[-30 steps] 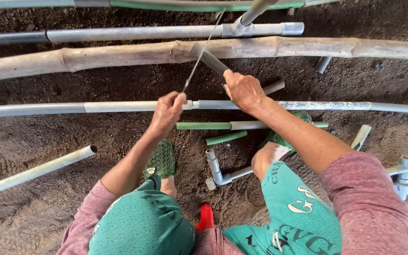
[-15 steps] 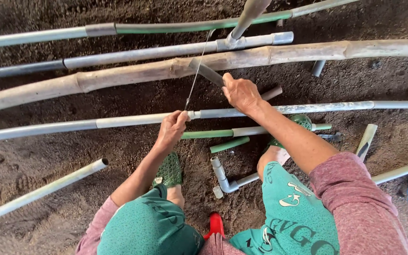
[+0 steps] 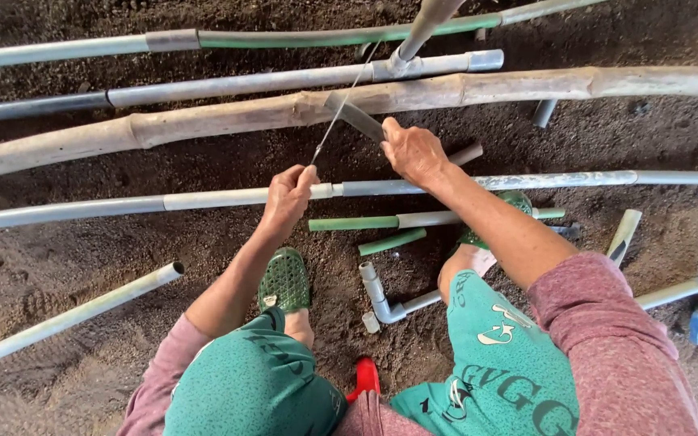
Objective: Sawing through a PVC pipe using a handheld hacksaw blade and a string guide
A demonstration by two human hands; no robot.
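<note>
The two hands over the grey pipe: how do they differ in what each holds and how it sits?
The left hand rests closed on the grey pipe at a joint and pinches the lower end of the thin saw blade. The right hand is raised above the pipe, gripping the blade's grey handle. The left forearm runs fairly straight; the right bends at the wrist. Both are bare, with pink sleeves.

A pipe lies crosswise before the person; beyond it a pole, then two more pipes. Short offcuts lie nearer, between the feet.
</note>
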